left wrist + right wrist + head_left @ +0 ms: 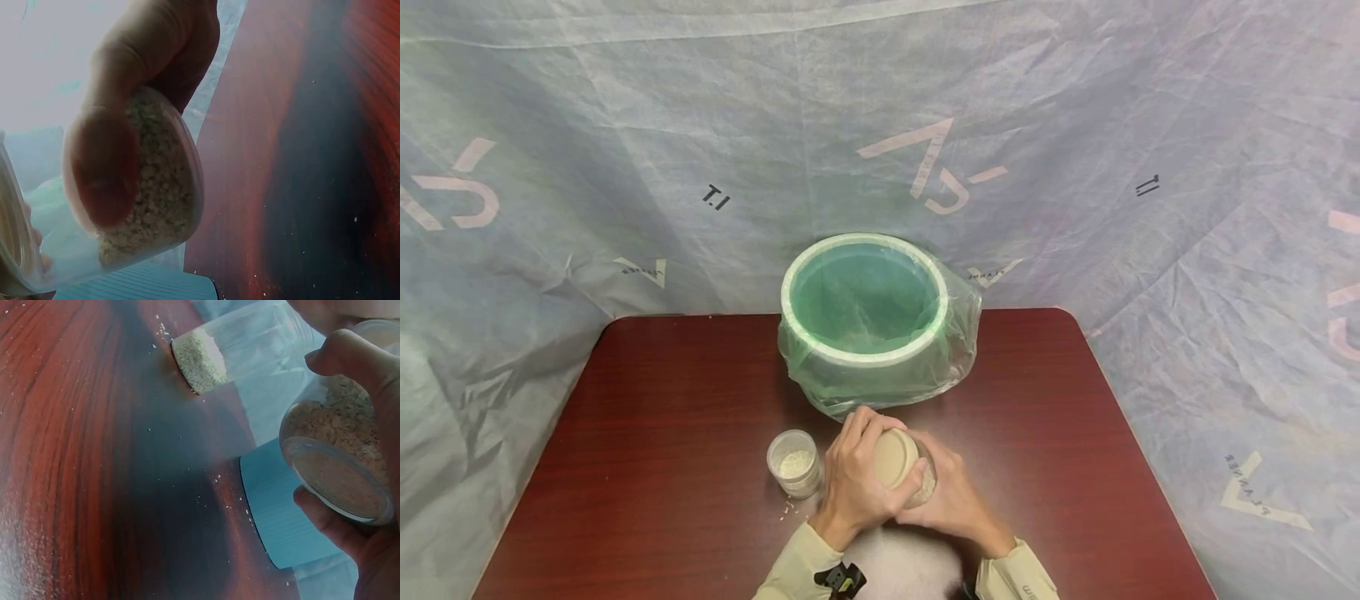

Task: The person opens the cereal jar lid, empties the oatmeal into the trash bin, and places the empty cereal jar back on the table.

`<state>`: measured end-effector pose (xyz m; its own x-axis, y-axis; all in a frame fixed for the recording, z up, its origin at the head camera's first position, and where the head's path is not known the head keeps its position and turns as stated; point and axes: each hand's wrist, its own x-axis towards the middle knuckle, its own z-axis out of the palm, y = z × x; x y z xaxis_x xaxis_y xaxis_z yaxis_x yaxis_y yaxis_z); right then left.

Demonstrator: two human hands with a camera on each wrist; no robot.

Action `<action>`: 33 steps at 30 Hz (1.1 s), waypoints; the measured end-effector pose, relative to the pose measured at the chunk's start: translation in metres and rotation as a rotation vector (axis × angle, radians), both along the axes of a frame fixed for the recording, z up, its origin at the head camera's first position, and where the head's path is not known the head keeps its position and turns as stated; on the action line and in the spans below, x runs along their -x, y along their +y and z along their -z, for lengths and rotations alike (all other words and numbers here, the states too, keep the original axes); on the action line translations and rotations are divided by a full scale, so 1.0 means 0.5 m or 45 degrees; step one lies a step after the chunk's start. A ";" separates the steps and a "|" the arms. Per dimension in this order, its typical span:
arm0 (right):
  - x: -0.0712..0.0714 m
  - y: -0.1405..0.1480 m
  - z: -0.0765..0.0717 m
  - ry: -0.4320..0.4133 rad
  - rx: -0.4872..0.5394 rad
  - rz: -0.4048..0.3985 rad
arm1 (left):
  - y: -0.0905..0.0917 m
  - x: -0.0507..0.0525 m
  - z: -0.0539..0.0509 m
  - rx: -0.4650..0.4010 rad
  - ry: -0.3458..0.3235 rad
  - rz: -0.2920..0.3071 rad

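Observation:
A clear jar of coarse, oat-like flakes point(165, 181) is held between both hands, tilted, with a beige lid point(895, 458) at its upper end. My left hand point(859, 475) wraps round the lid, its thumb across the near side. Round the body of the jar curls my right hand point(951, 492); the right wrist view shows the jar's base point(340, 478) between its thumb and fingers. To the left stands a second clear jar point(794, 463) without a lid, partly filled with pale grains point(200, 359).
Behind the hands stands a round bin point(865, 360) with a white rim, lined with a thin green plastic bag point(955, 333). Loose grains point(788, 507) are scattered on the dark red table point(662, 467). Grey fabric walls point(790, 125) enclose the back and sides.

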<state>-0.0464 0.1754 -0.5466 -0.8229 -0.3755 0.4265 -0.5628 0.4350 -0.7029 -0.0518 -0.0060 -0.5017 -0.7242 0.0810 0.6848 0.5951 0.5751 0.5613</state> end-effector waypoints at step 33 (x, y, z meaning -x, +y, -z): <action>0.007 0.002 0.004 0.090 0.019 0.093 | 0.020 -0.019 -0.018 0.119 -0.275 -0.158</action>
<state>-0.0498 0.1761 -0.5485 -0.8155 -0.3091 0.4893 -0.5784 0.4666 -0.6692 -0.0424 0.0039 -0.4927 -0.8609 0.0383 0.5074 0.3894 0.6914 0.6086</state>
